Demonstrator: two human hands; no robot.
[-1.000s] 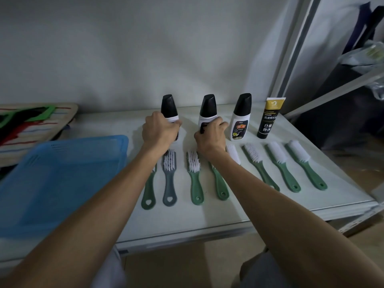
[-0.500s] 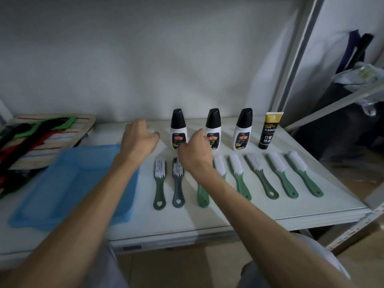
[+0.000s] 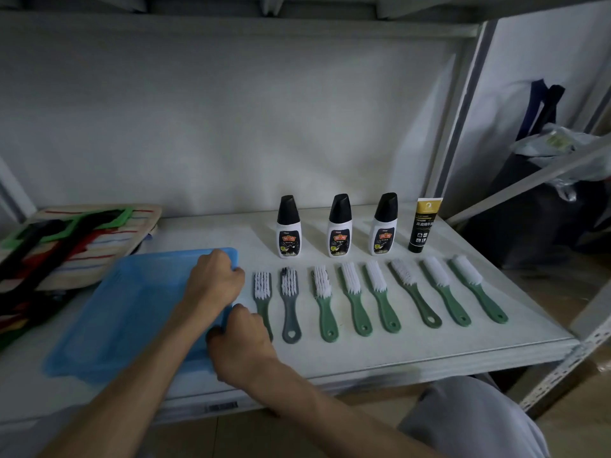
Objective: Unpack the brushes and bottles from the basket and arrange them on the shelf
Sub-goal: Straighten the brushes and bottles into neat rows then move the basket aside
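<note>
A shallow blue basket (image 3: 132,312) lies on the left of the white shelf (image 3: 429,345). My left hand (image 3: 213,280) grips its far right corner and my right hand (image 3: 239,342) grips its near right edge. Three white bottles with black caps (image 3: 339,226) stand in a row at the back, with a black and gold tube (image 3: 423,224) to their right. In front of them lie several brushes (image 3: 377,299) side by side, bristles away from me; most have green handles and one (image 3: 290,305) is grey.
A striped fabric item with black, green and red straps (image 3: 66,246) lies at the far left behind the basket. A metal shelf upright (image 3: 463,127) rises at the right, with dark bags (image 3: 545,180) beyond it. The shelf's front edge runs just below my hands.
Both hands have let go of the bottles and moved left and toward me onto the blue basket's right side. The view has pulled back and tilted up.
</note>
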